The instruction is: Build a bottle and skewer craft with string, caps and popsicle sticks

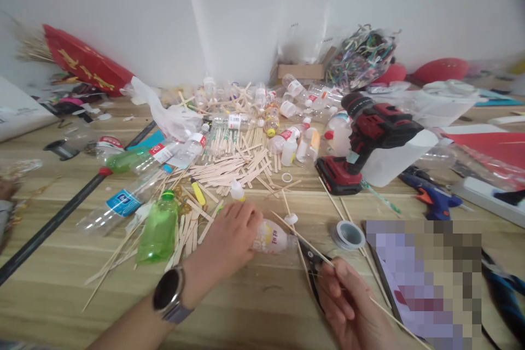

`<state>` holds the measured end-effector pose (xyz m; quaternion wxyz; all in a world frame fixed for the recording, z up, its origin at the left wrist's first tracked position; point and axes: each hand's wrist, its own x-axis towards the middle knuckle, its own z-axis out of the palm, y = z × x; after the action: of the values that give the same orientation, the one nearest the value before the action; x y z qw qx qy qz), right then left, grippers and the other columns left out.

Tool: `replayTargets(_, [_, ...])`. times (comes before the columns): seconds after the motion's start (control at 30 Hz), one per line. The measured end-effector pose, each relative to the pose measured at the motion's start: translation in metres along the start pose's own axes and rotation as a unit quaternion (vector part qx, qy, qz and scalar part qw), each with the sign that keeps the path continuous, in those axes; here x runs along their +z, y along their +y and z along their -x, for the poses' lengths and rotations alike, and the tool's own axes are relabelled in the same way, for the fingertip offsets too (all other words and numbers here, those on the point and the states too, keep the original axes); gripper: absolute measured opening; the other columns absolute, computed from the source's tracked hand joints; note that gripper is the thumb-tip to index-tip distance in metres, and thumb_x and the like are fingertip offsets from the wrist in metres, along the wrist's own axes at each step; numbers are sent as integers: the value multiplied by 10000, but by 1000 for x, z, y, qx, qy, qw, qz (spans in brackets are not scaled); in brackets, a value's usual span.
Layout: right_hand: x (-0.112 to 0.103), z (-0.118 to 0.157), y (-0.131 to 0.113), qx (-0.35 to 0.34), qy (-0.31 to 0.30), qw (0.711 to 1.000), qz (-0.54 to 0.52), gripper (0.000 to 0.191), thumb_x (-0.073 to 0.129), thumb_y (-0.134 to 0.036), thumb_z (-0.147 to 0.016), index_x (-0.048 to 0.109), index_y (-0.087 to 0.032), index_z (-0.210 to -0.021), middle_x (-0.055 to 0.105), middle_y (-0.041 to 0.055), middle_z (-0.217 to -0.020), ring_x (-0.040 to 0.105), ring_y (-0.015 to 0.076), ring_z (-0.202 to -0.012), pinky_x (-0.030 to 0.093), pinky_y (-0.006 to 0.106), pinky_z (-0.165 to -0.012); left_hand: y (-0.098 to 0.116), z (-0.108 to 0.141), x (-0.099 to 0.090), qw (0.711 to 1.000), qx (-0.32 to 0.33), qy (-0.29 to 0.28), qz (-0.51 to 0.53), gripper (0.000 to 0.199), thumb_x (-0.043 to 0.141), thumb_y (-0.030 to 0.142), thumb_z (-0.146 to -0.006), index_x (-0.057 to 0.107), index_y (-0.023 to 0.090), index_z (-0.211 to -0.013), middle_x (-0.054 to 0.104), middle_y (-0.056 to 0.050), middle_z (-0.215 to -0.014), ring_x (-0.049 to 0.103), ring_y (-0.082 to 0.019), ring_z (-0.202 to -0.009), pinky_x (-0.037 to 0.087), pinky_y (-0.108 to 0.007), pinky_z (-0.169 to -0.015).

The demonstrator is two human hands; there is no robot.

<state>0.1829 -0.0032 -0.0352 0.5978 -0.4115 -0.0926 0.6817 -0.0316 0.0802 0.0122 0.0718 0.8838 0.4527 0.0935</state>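
My left hand [238,232], with a watch at the wrist, has its fingers curled over the left end of a small clear plastic bottle [271,238] with a printed label. The bottle lies on its side, its neck pointing right. My right hand [348,295] pinches a thin wooden skewer [305,244], which slants from near the bottle down to the lower right. Black-handled pliers [312,260] lie by the bottle's neck, partly hidden behind my right fingers. A white cap [291,219] is just above the neck. A green bottle [158,229] stands left of my left hand.
A red and black cordless drill [365,139] stands at the right. Nearby are a grey spool [348,235], a blue glue gun [429,191] and a pixelated panel [426,284]. Loose craft sticks [241,169] and several bottles cover the back. A dark rod [53,224] crosses the left side.
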Motion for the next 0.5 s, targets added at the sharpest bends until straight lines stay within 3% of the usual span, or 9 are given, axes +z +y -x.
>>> replayTargets(0.13, [4,-2,-3,26,-15,999,32,362,855,-408,-679,598,-158,-629,480,-57,-556,214,9,-428,298,113,-393,-23,47,-33,983,-147,-57,92,524,697,256,-752,530,158,-1239,623,-150,-1232,571,-331,-1132,458,-480,-965])
replayTargets(0.23, [8,-4,-4,56,-22,995,83,401,864,-448,-644,591,-157,-596,459,-50,-534,202,14,-431,283,121,-378,-38,81,-50,961,-211,-74,165,640,719,258,-706,507,193,-1306,573,-133,-1363,534,-323,-1235,441,-466,-1025])
replayTargets(0.4, [14,-10,-7,79,-22,980,180,493,877,-557,-535,586,-160,-549,412,-49,-472,173,11,-407,247,148,-353,-49,113,-57,936,-261,-62,228,707,782,291,-646,544,264,-1311,597,-98,-1376,570,-329,-1220,459,-476,-1018])
replayTargets(0.5, [14,-10,-11,82,-38,970,224,510,850,-573,-583,548,-165,-541,427,-40,-490,208,21,-414,255,162,-376,-53,122,-55,928,-278,-70,238,745,799,290,-630,541,274,-1329,581,-102,-1401,568,-332,-1230,447,-488,-1031])
